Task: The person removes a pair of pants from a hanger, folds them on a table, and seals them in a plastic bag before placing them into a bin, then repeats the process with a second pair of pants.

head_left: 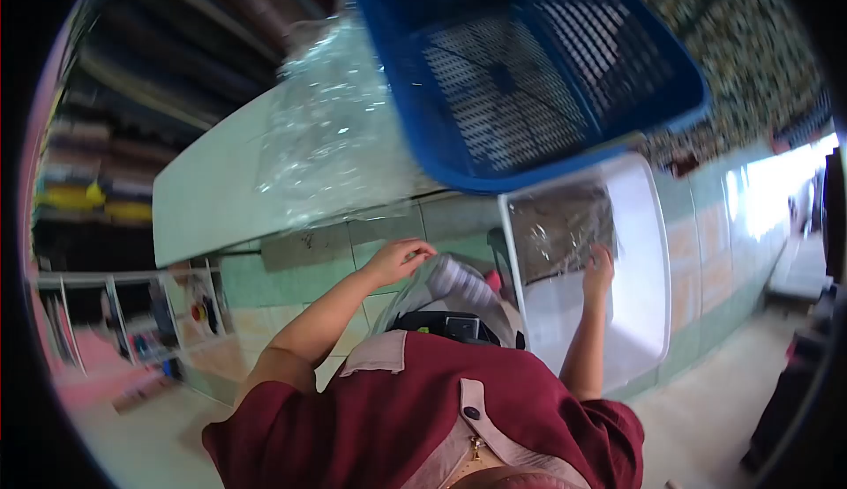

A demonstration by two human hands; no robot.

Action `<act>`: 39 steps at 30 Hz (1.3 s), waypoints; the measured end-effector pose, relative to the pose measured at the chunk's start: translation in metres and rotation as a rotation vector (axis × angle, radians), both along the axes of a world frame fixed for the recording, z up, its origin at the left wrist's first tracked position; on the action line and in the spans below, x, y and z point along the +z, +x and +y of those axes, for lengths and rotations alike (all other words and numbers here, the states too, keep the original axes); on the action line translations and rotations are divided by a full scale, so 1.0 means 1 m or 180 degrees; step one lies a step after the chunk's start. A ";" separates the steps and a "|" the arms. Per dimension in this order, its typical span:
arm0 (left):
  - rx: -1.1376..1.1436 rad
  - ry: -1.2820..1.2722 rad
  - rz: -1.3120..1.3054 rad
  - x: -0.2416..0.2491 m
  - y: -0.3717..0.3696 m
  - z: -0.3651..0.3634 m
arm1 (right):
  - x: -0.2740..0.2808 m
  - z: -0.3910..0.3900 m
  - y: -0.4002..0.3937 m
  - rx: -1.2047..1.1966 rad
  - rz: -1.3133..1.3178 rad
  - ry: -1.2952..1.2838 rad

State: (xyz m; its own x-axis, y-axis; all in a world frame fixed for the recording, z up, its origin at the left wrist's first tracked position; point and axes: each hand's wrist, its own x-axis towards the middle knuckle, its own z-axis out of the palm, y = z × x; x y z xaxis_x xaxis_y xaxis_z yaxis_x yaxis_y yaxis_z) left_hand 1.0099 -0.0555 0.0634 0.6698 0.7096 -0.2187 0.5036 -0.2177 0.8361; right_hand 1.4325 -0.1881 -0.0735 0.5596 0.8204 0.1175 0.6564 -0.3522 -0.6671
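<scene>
My left hand is in front of my body, its fingers drawn together at the upper edge of a see-through bag or bin. Inside that lies a rolled striped cloth, with a pink item beside it. My right hand is over a white plastic tub. Its fingers are closed at the edge of a clear plastic bag, which lies over something brown in the tub. What the left fingertips pinch, if anything, is too small to make out.
A large blue plastic basket stands ahead, partly over the white tub. Crumpled clear plastic wrap lies on a pale bench. Fabric rolls fill the upper left. A white wire rack stands at the left.
</scene>
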 end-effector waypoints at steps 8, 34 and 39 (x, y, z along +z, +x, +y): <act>0.1919 -0.0650 0.2206 -0.190 -0.338 -0.208 | 0.146 0.074 -0.144 0.0993 -0.0035 0.1354; 0.4612 -0.2184 0.1035 -0.213 -0.606 -0.306 | 0.198 0.280 -0.692 0.3592 0.0681 0.1282; 0.4664 -0.1610 0.1001 -0.176 -0.681 -0.258 | 0.223 0.340 -0.774 0.3619 0.0840 0.1227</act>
